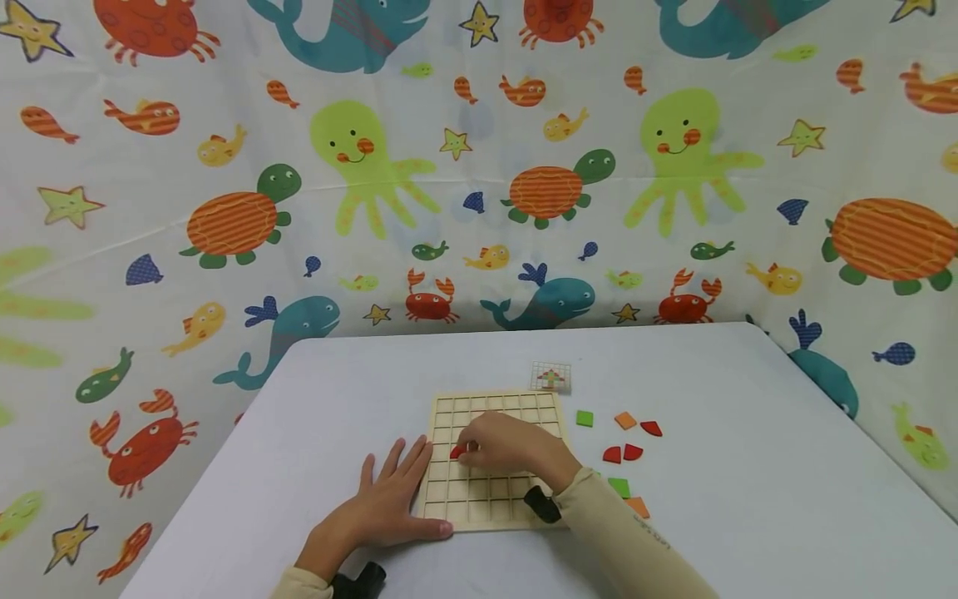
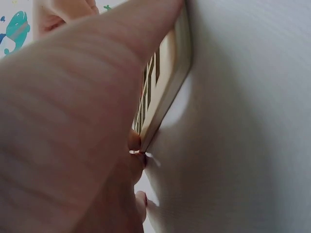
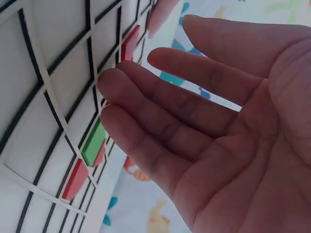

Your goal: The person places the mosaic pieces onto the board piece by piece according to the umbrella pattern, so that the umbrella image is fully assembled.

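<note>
A light wooden grid board (image 1: 449, 507) lies on the white table. My left hand (image 1: 385, 503) rests against its left side with fingers spread, the thumb along its near edge. In the left wrist view, that hand (image 2: 63, 111) hides most of the board (image 2: 167, 82). Over the middle of the board is my right hand (image 1: 505, 441), beside a red curved piece (image 1: 456, 452) at the left. The right wrist view shows the right hand's fingers (image 3: 141, 116) loosely extended at the grid, thumb apart. A red piece (image 3: 130, 43), a green piece (image 3: 94, 143) and another red piece (image 3: 76, 179) sit in the cells.
Behind the board lies a small pattern card (image 1: 550, 377). Loose green squares (image 1: 585, 418), orange squares (image 1: 624, 421) and red curved pieces (image 1: 633, 452) are scattered right of the board, some partly hidden by the right sleeve (image 1: 621, 532). A patterned curtain (image 1: 464, 249) hangs behind the table.
</note>
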Demonstrator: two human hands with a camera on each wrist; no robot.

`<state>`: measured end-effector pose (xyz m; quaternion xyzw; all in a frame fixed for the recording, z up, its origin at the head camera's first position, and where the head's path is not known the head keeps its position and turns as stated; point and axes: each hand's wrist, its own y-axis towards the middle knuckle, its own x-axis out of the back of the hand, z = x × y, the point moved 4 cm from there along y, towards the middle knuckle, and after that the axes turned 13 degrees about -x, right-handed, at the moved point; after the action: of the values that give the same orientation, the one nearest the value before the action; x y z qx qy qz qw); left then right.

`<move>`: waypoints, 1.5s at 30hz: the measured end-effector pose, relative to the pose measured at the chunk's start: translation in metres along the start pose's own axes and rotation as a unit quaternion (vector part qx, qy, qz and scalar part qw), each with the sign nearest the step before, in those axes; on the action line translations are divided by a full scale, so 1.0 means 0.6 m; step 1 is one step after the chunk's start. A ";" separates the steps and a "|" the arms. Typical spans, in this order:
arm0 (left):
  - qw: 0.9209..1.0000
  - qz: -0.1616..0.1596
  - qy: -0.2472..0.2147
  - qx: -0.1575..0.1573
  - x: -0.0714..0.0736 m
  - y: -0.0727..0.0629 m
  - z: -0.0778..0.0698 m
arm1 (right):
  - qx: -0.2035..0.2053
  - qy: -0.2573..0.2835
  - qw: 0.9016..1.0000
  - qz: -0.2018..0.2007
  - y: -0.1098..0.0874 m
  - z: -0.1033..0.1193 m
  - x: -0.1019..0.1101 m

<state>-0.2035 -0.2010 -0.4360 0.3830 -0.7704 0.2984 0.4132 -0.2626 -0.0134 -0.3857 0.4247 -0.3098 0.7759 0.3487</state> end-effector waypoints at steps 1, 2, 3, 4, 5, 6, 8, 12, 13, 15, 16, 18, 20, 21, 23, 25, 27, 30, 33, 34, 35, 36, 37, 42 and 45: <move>1.000 -0.001 0.000 -0.001 0.000 0.000 0.000 | 0.003 0.002 1.000 0.002 -0.002 0.000 0.002; 1.000 -0.001 0.000 -0.001 -0.001 -0.001 0.000 | 0.007 0.002 1.000 0.003 -0.003 0.001 0.004; 1.000 -0.001 -0.001 -0.002 -0.001 -0.001 0.001 | 0.010 0.005 1.000 0.005 -0.005 0.001 0.006; 1.000 -0.001 -0.002 -0.003 -0.001 -0.001 0.001 | 0.012 0.008 1.000 0.007 -0.008 0.001 0.009; 1.000 -0.001 -0.004 -0.004 -0.001 -0.001 0.001 | 0.013 0.011 1.000 0.008 -0.010 0.001 0.012; 1.000 -0.002 -0.007 -0.006 -0.001 0.000 0.001 | 0.013 0.014 1.000 0.008 -0.012 0.000 0.016; 1.000 -0.003 -0.009 -0.007 0.001 -0.001 0.001 | 0.015 0.016 1.000 0.005 -0.016 -0.001 0.023; 1.000 -0.003 -0.009 -0.004 0.003 -0.002 0.002 | 0.019 0.022 1.000 -0.009 -0.026 -0.006 0.038; 1.000 -0.002 -0.009 -0.004 0.003 -0.002 0.002 | 0.023 0.026 0.999 -0.013 -0.029 -0.007 0.042; 1.000 -0.001 -0.011 -0.003 0.002 -0.002 0.002 | 0.022 0.036 0.999 -0.017 -0.036 -0.013 0.048; 1.000 -0.002 -0.012 -0.003 0.002 -0.002 0.002 | 0.018 0.039 0.999 -0.019 -0.040 -0.019 0.050; 1.000 -0.002 -0.013 -0.002 0.001 0.000 0.001 | 0.015 0.049 0.998 -0.025 -0.047 -0.031 0.055; 1.000 -0.002 -0.012 0.001 0.001 0.000 0.001 | 0.000 0.062 0.998 -0.029 -0.055 -0.048 0.060; 1.000 -0.002 -0.011 0.002 0.001 0.001 0.001 | -0.007 0.065 0.997 -0.034 -0.059 -0.058 0.063; 1.000 0.000 -0.009 0.004 0.001 0.002 0.000 | -0.022 0.075 0.996 -0.044 -0.068 -0.076 0.070; 1.000 0.002 -0.007 0.007 0.000 0.003 -0.001 | -0.038 0.079 0.995 -0.055 -0.077 -0.095 0.079; 1.000 0.002 -0.005 0.008 0.000 0.004 -0.001 | -0.048 0.080 0.993 -0.068 -0.084 -0.111 0.090; 1.000 0.002 -0.004 0.012 -0.001 0.004 -0.002 | -0.061 0.088 0.991 -0.081 -0.093 -0.135 0.108; 1.000 0.003 -0.004 0.014 -0.001 0.004 -0.001 | -0.082 0.107 0.987 -0.090 -0.099 -0.160 0.124; 1.000 0.003 -0.005 0.013 -0.001 0.004 -0.002 | -0.087 0.112 0.985 -0.093 -0.102 -0.169 0.129; 1.000 0.003 -0.005 0.012 -0.001 0.004 -0.002 | -0.093 0.114 0.984 -0.096 -0.105 -0.178 0.133; 1.000 0.004 -0.005 0.011 0.000 0.005 -0.002 | -0.099 0.117 0.983 -0.099 -0.108 -0.187 0.136; 1.000 0.004 -0.004 0.011 -0.001 0.005 -0.001 | -0.104 0.118 0.982 -0.100 -0.110 -0.196 0.139; 1.000 0.004 -0.004 0.012 0.000 0.003 0.001 | -0.136 0.124 0.978 -0.098 -0.115 -0.234 0.144; 1.000 0.004 -0.007 0.011 0.000 0.001 0.000 | -0.159 0.127 0.975 -0.091 -0.112 -0.251 0.143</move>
<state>-0.2037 -0.2006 -0.4358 0.3865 -0.7713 0.3054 0.4030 -0.3094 0.1655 -0.3655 0.2881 -0.3426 0.7291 0.5177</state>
